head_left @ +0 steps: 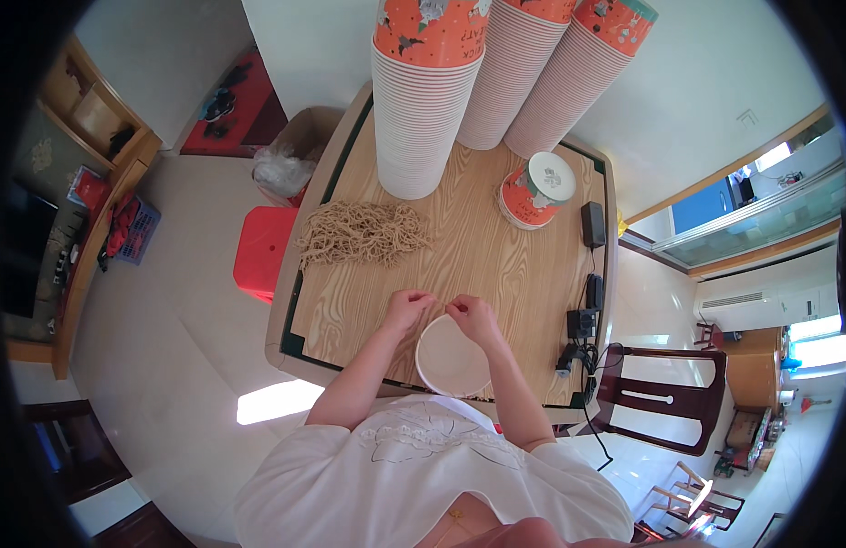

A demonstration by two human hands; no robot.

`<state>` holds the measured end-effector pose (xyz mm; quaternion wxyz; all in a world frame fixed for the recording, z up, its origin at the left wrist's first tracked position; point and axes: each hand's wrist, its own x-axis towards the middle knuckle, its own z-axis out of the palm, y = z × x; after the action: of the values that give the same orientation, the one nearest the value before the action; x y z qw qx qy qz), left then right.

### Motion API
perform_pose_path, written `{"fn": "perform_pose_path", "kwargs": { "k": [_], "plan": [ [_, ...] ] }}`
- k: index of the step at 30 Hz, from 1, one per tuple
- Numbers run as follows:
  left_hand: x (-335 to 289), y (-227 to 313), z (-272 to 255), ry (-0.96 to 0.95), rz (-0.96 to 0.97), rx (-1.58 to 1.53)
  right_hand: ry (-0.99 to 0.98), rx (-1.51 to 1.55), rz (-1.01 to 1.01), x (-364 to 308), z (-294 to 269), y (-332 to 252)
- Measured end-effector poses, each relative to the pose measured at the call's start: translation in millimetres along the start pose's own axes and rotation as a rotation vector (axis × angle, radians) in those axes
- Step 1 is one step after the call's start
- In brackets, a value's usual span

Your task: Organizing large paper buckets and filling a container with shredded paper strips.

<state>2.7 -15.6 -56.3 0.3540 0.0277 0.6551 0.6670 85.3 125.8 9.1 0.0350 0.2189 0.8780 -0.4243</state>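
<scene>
A red stool (262, 254) stands on the floor, well to the left of the round white bucket (452, 361), which is set at the near edge of the wood-grain bench (345, 306). A loose heap of tan cord (366, 234) lies beyond the bucket and to its left. The left hand (407, 310) is just beyond the bucket's left rim, fingers bent and tips drawn narrow. A tall nested stack of containers (421, 132), orange-patterned at the top, rises well beyond the bucket. The right hand (473, 318) is at the bucket's far rim, its fingertips likewise narrow and turned toward the left hand; whether a strand lies between the fingertips cannot be told at this scale. Two further stacks (510, 82) (569, 87) stand beyond the bucket, to its right. Nearer than these, though still beyond the bucket, is a single orange-and-green container (530, 203) with a pale round top. Right of the bucket are a black adapter (593, 225), black devices with cables (581, 324), and a dark wooden chair (665, 397).
</scene>
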Motion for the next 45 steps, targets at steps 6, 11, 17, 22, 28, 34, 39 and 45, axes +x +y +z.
{"fn": "perform_pose_path", "kwargs": {
  "k": [6, 11, 17, 22, 28, 34, 39, 45],
  "plan": [
    [-4, 14, 5, -0.169, -0.273, -0.132, 0.008, 0.043, -0.006, 1, 1, 5],
    [-5, 8, 3, -0.226, -0.163, -0.146, -0.05, 0.093, 0.021, 12, 2, 9],
    [-1, 8, 8, -0.173, -0.068, -0.088, -0.359, 0.22, 0.06, 39, -5, 18],
    [0, 2, 0, -0.079, 0.038, 0.083, -0.431, 0.132, 0.112, 38, -16, 17],
    [-2, 0, -3, -0.085, 0.054, 0.284, -0.544, 0.16, 0.124, 35, -21, 23],
    [-1, 4, 4, -0.237, 0.043, 0.382, -0.602, 0.145, 0.151, 34, -20, 26],
    [-1, 11, 10, -0.205, 0.023, 0.467, -0.578, 0.344, 0.21, 36, -19, 42],
    [1, 2, 16, -0.175, 0.021, 0.533, -0.598, 0.175, 0.192, 38, -14, 49]
  ]
}}
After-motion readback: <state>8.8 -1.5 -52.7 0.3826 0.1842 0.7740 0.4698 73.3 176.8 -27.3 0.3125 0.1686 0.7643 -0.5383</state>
